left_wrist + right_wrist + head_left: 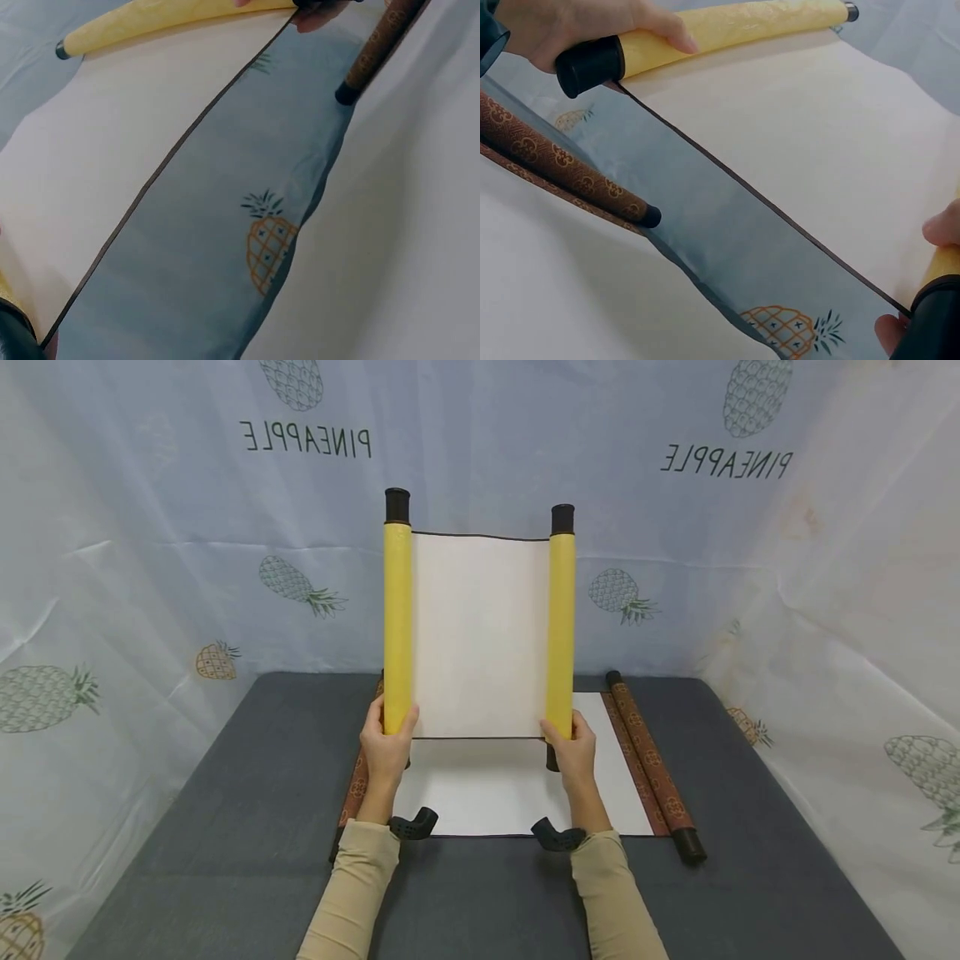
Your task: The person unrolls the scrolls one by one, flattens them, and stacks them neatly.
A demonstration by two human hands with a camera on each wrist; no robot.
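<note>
A scroll (480, 635) with yellow-backed rollers and black end knobs is held upright, partly unrolled, its blank cream face toward me. Near the bottom of the left roller (398, 618), my left hand (387, 750) grips it, thumb in front. My right hand (573, 752) holds the right roller (562, 635) in the same way. The cream sheet with its dark edging spans between the two rollers. In the right wrist view, the left hand (592, 30) wraps the roller just beside its black knob (591, 66). Behind the lower edge, a second scroll (480, 793) lies open on the table.
The second scroll's brown patterned right roller (652, 752) slants on the dark grey table (195, 793); its left roller (354, 793) is partly hidden by my left arm. A pineapple-printed cloth (480, 443) hangs behind and along both sides.
</note>
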